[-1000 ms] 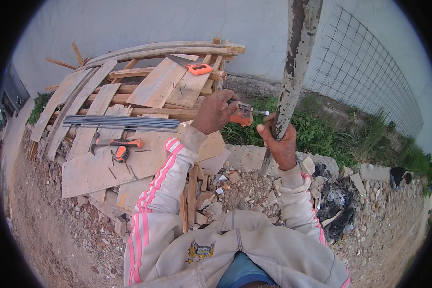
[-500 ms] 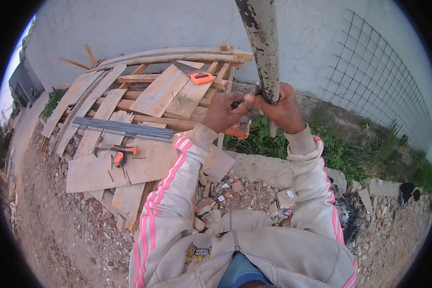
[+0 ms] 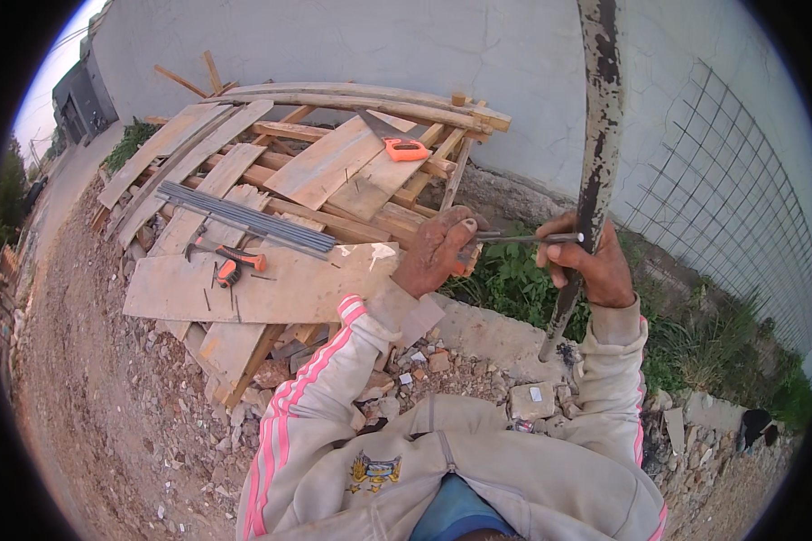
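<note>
A short thin grey metal rod (image 3: 537, 238) lies level between my hands, its right end crossing in front of a worn, peeling metal pole (image 3: 602, 108). My left hand (image 3: 436, 250) is closed around the rod's left end; whether it grips a tool there too is hidden. With thumb in front and fingers behind, my right hand (image 3: 595, 261) wraps the pole and pinches the rod against it. The pole leans slightly, its lower end near the concrete ledge. Just below my left hand, an orange piece (image 3: 465, 262) shows at the wood's edge, partly covered.
Left, a stack of boards (image 3: 262, 284) bears a bundle of grey rods (image 3: 244, 219), a hammer (image 3: 230, 255), a tape measure (image 3: 228, 272), loose nails and an orange-handled handsaw (image 3: 404, 148). Wire mesh (image 3: 731, 171) leans on the wall. Plants (image 3: 519, 279) and rubble (image 3: 397, 370) lie around.
My hands have moved apart, exposing the rod between them. The pole now stands further right, lower end near the ledge. The view has shifted, so the boards appear moved right.
</note>
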A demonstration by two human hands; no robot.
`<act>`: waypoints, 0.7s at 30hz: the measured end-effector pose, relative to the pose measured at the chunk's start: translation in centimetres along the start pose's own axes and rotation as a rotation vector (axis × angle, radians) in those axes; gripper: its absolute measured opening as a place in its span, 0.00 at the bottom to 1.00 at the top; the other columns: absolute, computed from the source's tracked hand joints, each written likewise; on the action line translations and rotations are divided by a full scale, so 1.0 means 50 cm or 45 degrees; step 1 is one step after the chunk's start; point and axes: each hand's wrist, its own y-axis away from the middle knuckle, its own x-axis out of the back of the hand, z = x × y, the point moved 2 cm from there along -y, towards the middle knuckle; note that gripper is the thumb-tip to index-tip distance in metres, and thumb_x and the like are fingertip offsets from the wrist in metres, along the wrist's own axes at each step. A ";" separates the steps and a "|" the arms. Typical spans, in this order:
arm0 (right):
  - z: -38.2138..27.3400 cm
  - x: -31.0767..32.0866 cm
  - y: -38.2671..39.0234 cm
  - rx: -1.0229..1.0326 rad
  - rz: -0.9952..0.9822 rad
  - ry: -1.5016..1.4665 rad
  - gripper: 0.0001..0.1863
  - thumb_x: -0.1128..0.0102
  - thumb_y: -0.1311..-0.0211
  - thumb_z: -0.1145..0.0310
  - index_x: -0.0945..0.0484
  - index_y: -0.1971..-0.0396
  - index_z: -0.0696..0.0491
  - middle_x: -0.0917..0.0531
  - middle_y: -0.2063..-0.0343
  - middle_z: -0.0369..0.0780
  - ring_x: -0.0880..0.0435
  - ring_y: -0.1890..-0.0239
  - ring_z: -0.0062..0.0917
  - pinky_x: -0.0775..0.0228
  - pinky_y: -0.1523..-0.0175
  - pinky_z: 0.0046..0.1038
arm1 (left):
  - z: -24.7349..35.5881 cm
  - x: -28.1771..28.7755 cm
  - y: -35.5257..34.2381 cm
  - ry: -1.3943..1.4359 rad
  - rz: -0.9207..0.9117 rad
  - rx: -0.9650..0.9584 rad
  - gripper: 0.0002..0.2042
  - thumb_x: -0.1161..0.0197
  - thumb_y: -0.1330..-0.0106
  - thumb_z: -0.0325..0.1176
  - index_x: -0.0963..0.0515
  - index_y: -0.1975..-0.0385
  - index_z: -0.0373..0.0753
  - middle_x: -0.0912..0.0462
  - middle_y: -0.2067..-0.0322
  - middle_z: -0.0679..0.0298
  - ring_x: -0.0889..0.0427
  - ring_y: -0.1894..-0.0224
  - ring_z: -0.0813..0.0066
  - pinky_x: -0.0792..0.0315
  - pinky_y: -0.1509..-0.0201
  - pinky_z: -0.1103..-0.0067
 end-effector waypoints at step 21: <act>0.251 0.152 0.370 -0.682 0.470 -0.301 0.07 0.40 0.48 0.82 0.26 0.69 0.60 0.16 0.75 0.46 0.17 0.80 0.27 0.28 0.78 0.24 | -0.281 -0.229 0.134 1.138 0.322 0.729 0.23 0.42 0.24 0.45 0.32 0.35 0.41 0.22 0.50 0.59 0.20 0.48 0.65 0.25 0.43 0.67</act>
